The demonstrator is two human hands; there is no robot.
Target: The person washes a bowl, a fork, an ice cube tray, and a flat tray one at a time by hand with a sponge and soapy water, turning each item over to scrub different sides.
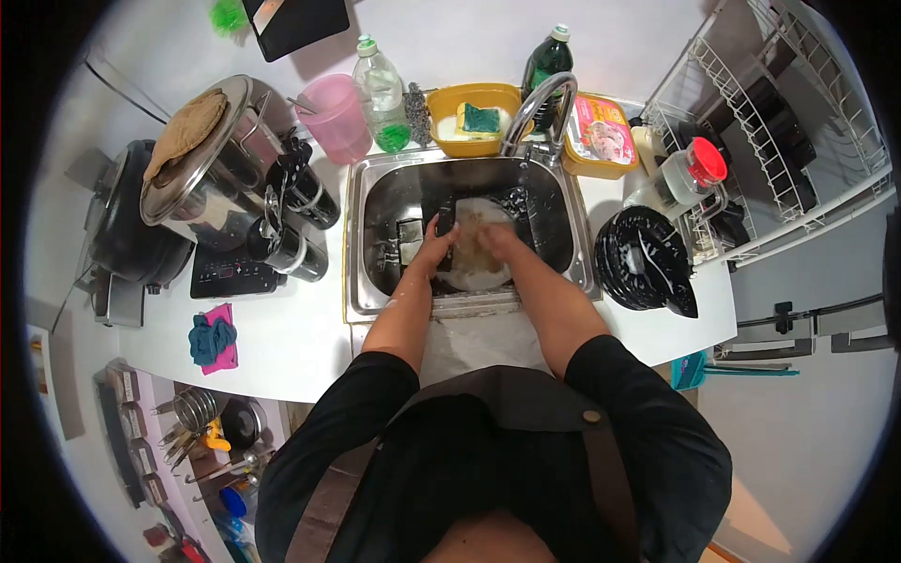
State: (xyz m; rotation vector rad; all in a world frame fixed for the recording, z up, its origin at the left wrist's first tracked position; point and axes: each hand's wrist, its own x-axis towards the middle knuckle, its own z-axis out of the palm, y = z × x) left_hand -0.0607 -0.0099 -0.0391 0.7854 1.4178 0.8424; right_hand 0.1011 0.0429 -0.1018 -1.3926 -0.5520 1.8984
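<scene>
Dark pan point(446, 221) is sitting mid-sink, outline partly lost under sudsy brownish water point(477, 270). Left hand point(435, 244) is gripping a dark edge or handle, seemingly the pan's, at its 10 o'clock, fingers curling around. Right hand point(496, 242) is dipping into the suds toward 3 o'clock; fingers are blurring into foam, cannot tell if open or closed.

Clock below is centring on the pan. Small pale rectangular item point(410, 241) is lying in the steel sink point(357, 272) at 9, just beside the left hand. Chrome faucet point(565, 86) is arching at 1, dark green bottle point(542, 68) standing behind it. Yellow tub point(452, 147) is sitting at 12, holding a green-and-yellow sponge point(481, 119). Grey scrubber point(416, 108) is resting just left of the tub; clear bottle with green liquid point(380, 89) is standing at 11, pink mug point(340, 117) at 10. Lidded yellow container point(601, 131) is sitting at 2, red-lidded jug point(671, 183) between 2 and 3, black dishware point(638, 263) at 3. Steel pot point(230, 174) is standing between 9 and 10; black cooktop point(221, 274) is lying at 9, teal and pink cloths point(212, 340) at 8.
</scene>
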